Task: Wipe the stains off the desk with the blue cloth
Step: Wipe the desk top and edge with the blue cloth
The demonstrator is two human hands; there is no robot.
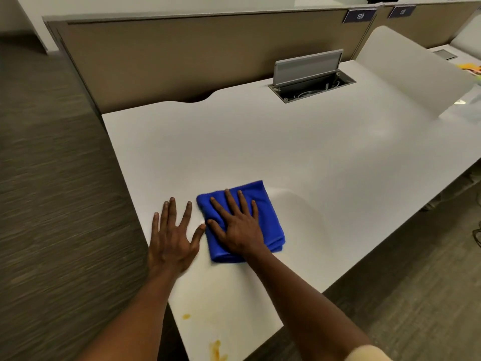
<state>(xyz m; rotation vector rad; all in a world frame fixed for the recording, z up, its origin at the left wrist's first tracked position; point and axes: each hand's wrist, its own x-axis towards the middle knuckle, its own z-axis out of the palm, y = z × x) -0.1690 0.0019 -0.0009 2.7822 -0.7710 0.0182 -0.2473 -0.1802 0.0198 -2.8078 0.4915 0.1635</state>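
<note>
Right hand (238,225) lies flat, fingers spread, pressing the folded blue cloth (263,204), not gripping. Left hand (173,235), at its 9 o'clock, rests splayed on bare bench (286,152). Orange stains (216,350) sit toward 6 o'clock.

White desk (299,157) under folded blue cloth (268,225) (orange stains (216,350) nearby)

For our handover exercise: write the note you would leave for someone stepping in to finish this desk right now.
Right hand: flat, fingers spread, pressing on the folded blue cloth.
Left hand: flat on the bare desk just left of the cloth, holding nothing.
Done: no stains show on the desk around and beyond the cloth.
Left: an orange spot and an orange smear at the near edge, between the forearms. Draw the cloth back over them.
</note>
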